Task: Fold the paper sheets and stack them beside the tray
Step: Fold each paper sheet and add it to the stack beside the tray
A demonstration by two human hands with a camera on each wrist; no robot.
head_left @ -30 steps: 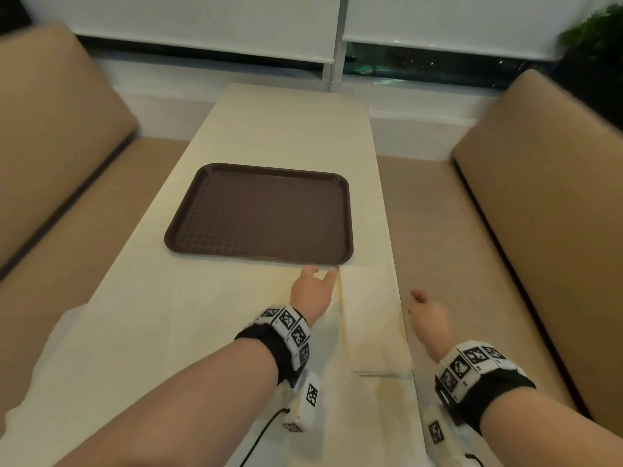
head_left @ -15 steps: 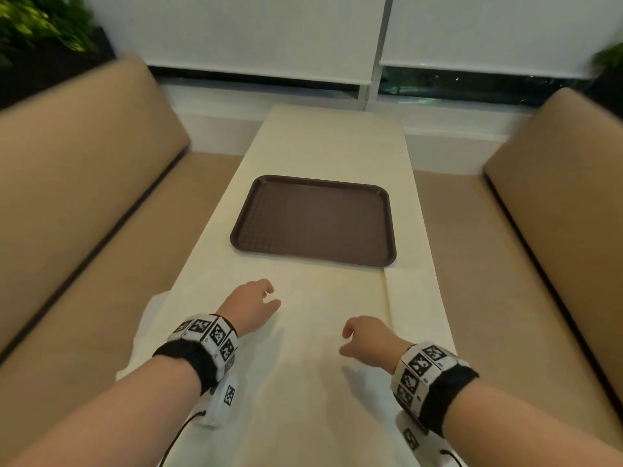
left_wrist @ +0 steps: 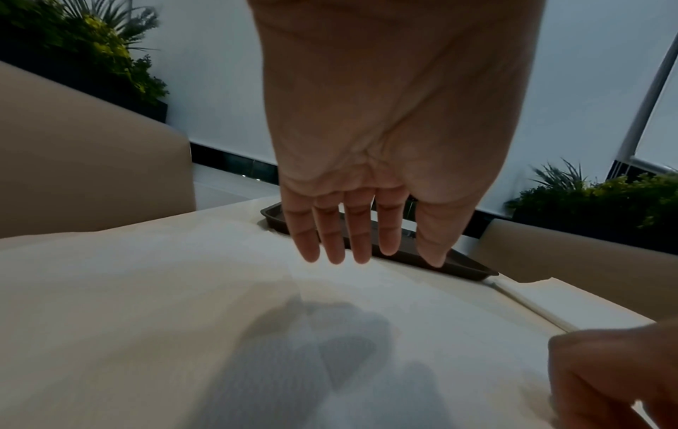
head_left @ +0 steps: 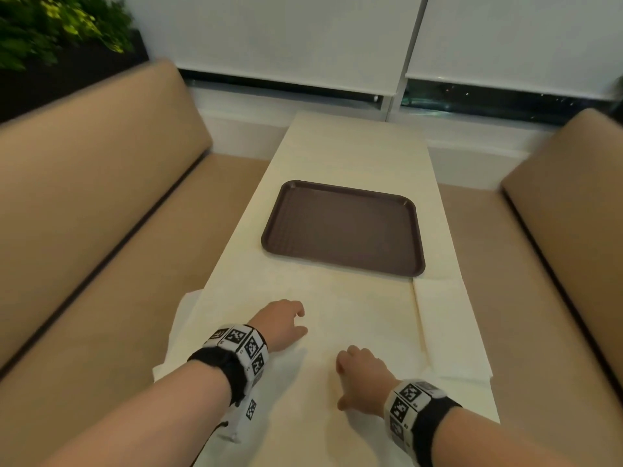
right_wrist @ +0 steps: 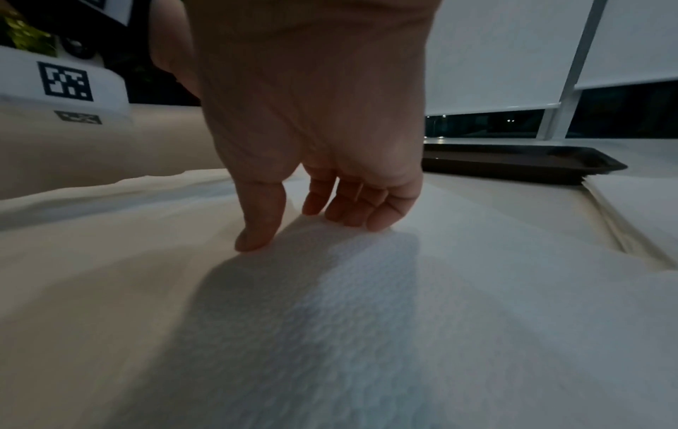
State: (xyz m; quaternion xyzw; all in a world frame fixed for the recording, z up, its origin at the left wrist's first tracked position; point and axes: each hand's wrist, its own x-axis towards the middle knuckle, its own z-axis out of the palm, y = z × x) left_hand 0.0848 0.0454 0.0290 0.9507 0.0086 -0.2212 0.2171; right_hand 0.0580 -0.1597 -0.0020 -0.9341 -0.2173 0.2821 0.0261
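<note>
A dark brown tray (head_left: 344,227) sits mid-table. Just in front of it a large unfolded cream paper sheet (head_left: 364,311) is spread flat, its left edge drooping over the table side. A stack of folded sheets (head_left: 448,328) lies at the right edge, below the tray's near right corner. My left hand (head_left: 281,323) hovers just over the spread sheet with straight fingers (left_wrist: 332,246), holding nothing. My right hand (head_left: 359,377) rests its thumb and loosely bent fingertips (right_wrist: 352,214) on the same sheet, gripping nothing.
Tan upholstered benches (head_left: 84,210) run along both sides of the narrow table. White blinds (head_left: 286,35) and a dark window strip close the far end. A green plant (head_left: 57,25) stands behind the left bench.
Both hands left the folded stack at the right and moved left onto the spread sheet. The head view swung left as well.
</note>
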